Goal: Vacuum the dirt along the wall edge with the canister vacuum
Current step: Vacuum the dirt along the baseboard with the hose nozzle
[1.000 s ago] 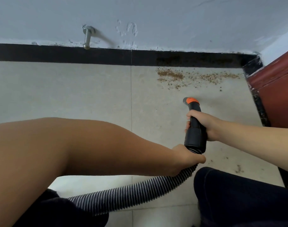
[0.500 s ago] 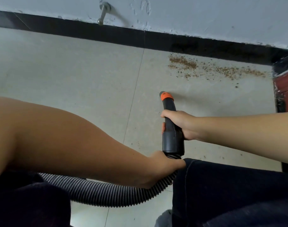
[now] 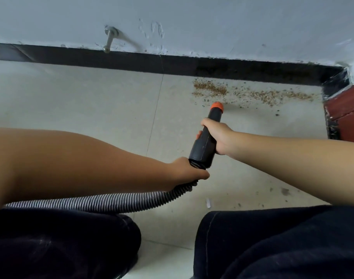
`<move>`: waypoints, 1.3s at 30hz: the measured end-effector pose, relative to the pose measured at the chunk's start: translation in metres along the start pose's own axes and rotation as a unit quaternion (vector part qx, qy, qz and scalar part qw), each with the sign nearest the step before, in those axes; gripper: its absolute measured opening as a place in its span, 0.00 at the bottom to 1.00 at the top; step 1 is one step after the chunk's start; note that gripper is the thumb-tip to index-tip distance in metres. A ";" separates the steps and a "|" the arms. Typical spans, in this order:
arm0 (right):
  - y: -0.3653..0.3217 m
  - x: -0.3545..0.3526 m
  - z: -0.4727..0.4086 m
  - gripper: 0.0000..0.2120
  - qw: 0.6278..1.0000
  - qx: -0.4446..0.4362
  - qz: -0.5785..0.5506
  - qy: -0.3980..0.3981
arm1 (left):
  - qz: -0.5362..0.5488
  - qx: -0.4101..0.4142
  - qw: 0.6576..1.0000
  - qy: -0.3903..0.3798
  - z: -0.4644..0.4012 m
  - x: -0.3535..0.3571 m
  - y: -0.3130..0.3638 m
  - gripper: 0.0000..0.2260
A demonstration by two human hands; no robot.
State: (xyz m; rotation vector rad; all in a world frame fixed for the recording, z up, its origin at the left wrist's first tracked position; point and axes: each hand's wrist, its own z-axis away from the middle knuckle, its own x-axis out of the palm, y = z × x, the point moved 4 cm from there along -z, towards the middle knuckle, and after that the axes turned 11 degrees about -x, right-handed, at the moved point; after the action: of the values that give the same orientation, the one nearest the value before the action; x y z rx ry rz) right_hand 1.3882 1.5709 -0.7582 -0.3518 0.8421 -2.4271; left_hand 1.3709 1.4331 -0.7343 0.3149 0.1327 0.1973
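Observation:
A band of brown dirt [image 3: 252,94] lies on the pale floor tiles just in front of the black skirting [image 3: 172,63]. The black vacuum nozzle [image 3: 207,141] with an orange tip [image 3: 217,106] points at the dirt's near edge, the tip right beside the closest crumbs. My right hand [image 3: 220,137] grips the nozzle's middle from the right. My left hand [image 3: 190,173] grips the ribbed grey hose [image 3: 111,202] just behind the nozzle's collar. The canister itself is out of view.
A metal door stop [image 3: 109,40] juts from the white wall. A red-brown door or cabinet [image 3: 349,115] bounds the right corner. A few dark crumbs [image 3: 284,191] and a small white scrap [image 3: 208,202] lie near my knees [image 3: 272,238].
The nozzle has moved forward and to the right, its orange tip now reaching the near edge of the dirt. Both hands keep their holds.

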 end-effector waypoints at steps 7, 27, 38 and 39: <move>0.013 0.044 -0.004 0.06 0.996 0.018 0.037 -0.077 | 0.059 -0.032 0.998 -0.017 -0.002 -0.014 -0.030 0.07; -0.017 -0.045 -0.024 0.07 0.996 -0.010 -0.027 0.088 | -0.030 0.038 0.998 -0.042 -0.033 0.015 0.036 0.09; -0.010 0.025 -0.022 0.08 0.996 0.004 0.061 -0.058 | 0.003 0.020 0.999 0.050 -0.027 -0.009 -0.001 0.11; -0.011 0.021 -0.022 0.08 0.997 0.004 0.054 -0.052 | -0.005 0.023 0.999 0.049 -0.026 -0.007 0.002 0.11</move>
State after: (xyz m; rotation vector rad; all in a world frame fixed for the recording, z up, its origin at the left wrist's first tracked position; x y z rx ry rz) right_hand 1.3583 1.5769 -0.7668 -0.4155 0.7842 -2.2905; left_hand 1.3594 1.4412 -0.7575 0.3495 0.2366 0.1999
